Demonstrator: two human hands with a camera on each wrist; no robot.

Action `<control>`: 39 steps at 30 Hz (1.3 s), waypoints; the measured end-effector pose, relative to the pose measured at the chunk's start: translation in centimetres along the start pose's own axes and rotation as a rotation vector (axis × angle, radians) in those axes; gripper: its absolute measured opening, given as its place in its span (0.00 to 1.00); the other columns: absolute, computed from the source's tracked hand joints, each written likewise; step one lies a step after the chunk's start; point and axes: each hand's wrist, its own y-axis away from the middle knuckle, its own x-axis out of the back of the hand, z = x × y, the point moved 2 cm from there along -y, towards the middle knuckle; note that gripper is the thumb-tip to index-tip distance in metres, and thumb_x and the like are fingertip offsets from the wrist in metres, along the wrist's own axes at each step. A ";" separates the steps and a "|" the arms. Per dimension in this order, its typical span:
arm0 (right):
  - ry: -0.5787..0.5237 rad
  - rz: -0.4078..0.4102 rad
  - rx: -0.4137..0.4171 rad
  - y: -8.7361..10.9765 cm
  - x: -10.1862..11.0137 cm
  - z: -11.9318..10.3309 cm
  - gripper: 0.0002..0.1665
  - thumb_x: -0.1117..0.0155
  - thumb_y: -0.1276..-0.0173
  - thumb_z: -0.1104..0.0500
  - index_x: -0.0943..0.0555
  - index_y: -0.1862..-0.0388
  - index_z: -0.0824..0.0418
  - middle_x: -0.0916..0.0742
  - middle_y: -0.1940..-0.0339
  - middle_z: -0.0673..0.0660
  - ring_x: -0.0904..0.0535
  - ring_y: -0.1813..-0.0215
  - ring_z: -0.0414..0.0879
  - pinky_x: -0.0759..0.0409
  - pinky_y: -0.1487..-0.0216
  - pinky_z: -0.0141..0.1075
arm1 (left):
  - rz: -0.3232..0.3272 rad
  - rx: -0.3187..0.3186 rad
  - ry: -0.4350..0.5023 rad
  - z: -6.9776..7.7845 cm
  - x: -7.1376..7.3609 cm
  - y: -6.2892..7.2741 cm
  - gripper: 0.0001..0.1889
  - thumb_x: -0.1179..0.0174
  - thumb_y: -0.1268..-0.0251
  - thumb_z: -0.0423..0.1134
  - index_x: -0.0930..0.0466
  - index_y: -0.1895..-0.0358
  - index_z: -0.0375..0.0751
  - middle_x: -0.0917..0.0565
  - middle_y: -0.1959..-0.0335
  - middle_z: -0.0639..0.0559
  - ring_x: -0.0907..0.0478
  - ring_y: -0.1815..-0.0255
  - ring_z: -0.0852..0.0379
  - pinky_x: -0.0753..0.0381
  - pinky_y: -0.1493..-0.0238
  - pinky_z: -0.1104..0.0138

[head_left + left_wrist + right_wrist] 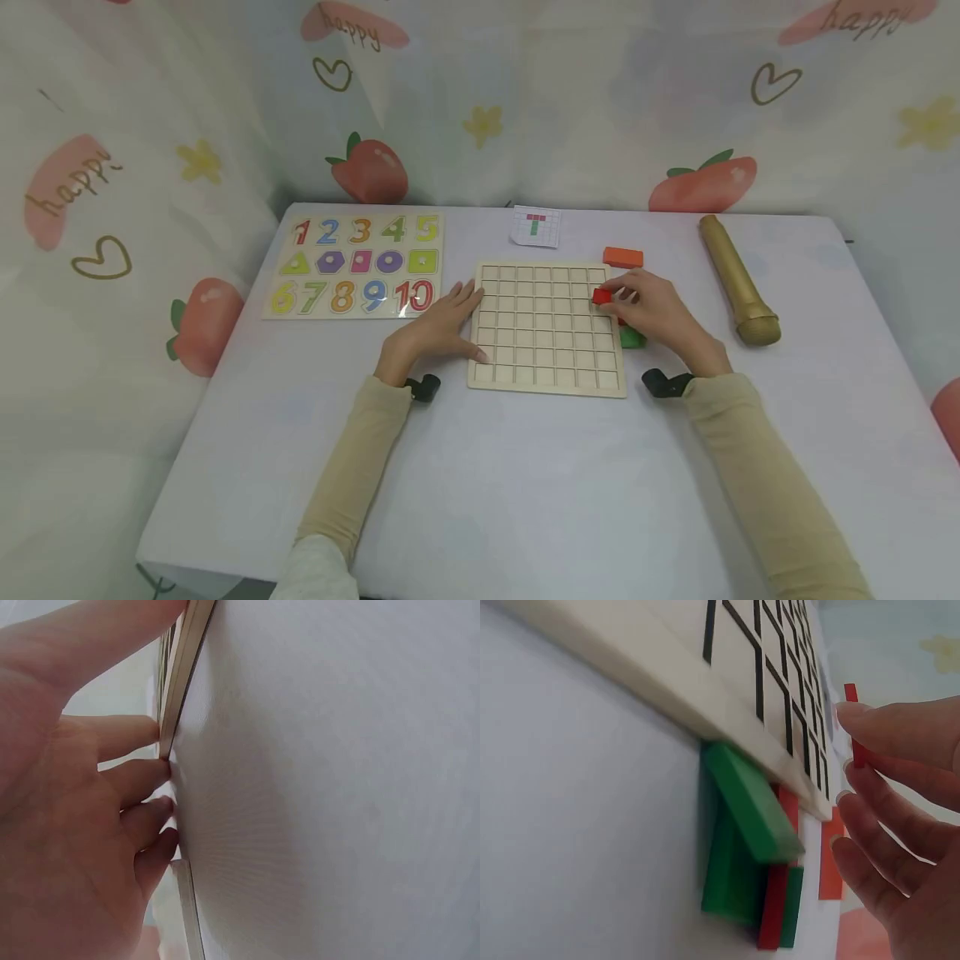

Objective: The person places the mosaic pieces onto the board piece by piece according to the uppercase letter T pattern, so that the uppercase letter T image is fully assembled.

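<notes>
A wooden grid board (547, 329) lies flat on the white table. My right hand (648, 307) pinches a small red square tile (602, 296) between thumb and fingers, over the board's right side near the upper rows. In the right wrist view the tile (850, 693) is seen edge-on, above the board. My left hand (435, 327) rests at the board's left edge, fingers spread and touching the rim, thumb on the lower left corner. Beside the board's right edge, partly under my right hand, green blocks (751, 806) and red pieces (773, 911) lie in a small pile.
An orange block (622, 257) lies behind the board's right corner. A card (536, 227) with a coloured T pattern is at the back. Left stands a number-and-shape puzzle board (352, 285); a gold microphone-shaped object (738, 279) lies right. Printed cloth (570, 108) hangs behind the table.
</notes>
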 end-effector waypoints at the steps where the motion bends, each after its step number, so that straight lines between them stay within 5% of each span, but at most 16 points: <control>1: 0.005 0.000 0.009 -0.2 -0.1 -0.2 0.22 0.30 0.30 0.59 0.17 0.41 0.69 0.16 0.48 0.67 0.21 0.50 0.60 0.20 0.50 0.51 | -0.002 0.004 -0.003 0.0 0.0 0.0 0.63 0.24 0.46 0.59 0.59 0.15 0.48 0.65 0.13 0.51 0.71 0.13 0.50 0.61 0.14 0.55; 15: -0.028 -0.025 0.101 -2.4 -1.6 -2.3 0.20 0.30 0.30 0.62 0.16 0.43 0.69 0.16 0.53 0.65 0.19 0.52 0.60 0.20 0.49 0.49 | -0.027 0.014 0.021 -0.1 -0.1 -0.3 0.63 0.24 0.44 0.57 0.61 0.15 0.48 0.68 0.13 0.52 0.73 0.13 0.51 0.63 0.14 0.55; 33: -0.071 -0.102 0.124 -4.8 -3.9 -3.9 0.21 0.31 0.29 0.60 0.16 0.40 0.67 0.16 0.46 0.66 0.22 0.47 0.59 0.21 0.43 0.52 | -0.038 0.013 0.006 0.1 0.0 -0.2 0.62 0.26 0.42 0.58 0.62 0.15 0.48 0.68 0.13 0.52 0.73 0.13 0.51 0.63 0.14 0.57; 39: -0.078 -0.116 0.147 -5.8 -4.7 -4.8 0.20 0.32 0.29 0.60 0.16 0.41 0.66 0.16 0.49 0.65 0.25 0.52 0.57 0.24 0.49 0.47 | -0.029 0.027 0.012 0.0 0.0 -0.2 0.62 0.25 0.43 0.57 0.61 0.15 0.49 0.67 0.13 0.52 0.73 0.13 0.52 0.62 0.14 0.56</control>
